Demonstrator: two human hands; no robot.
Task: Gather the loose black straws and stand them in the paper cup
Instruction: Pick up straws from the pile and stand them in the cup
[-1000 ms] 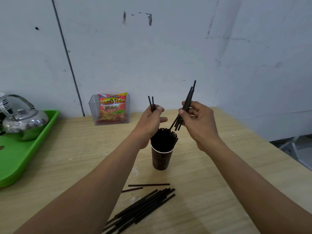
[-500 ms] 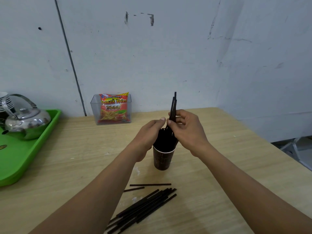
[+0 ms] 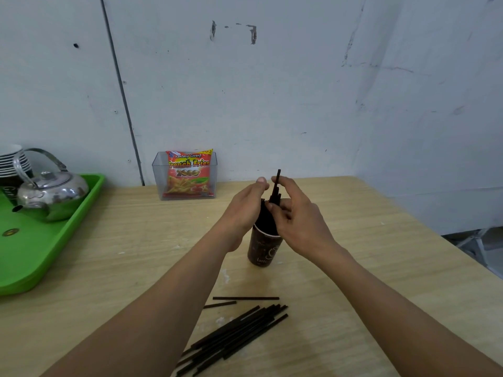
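A dark brown paper cup (image 3: 262, 251) stands mid-table with a thick bundle of black straws (image 3: 265, 216) upright in it. My right hand (image 3: 296, 221) pinches a few black straws (image 3: 277, 183) just above the cup's mouth; their lower ends reach down among the bundle and their tops stick up past my fingers. My left hand (image 3: 242, 210) lies flat against the left side of the bundle, fingers stretched out and holding nothing. A pile of loose black straws (image 3: 239, 336) lies on the table near me, with two single straws (image 3: 245, 298) just beyond it.
A green tray (image 3: 54, 248) at the left carries a steel kettle (image 3: 51, 193) and stacked cups (image 3: 12, 161). A clear box with a French Fries snack bag (image 3: 187, 175) stands at the wall. The table's edge (image 3: 424, 229) runs along the right.
My right hand has come down over the cup with its straws, turning them upright. My left hand let go of its two straws and now rests flat against the bundle.
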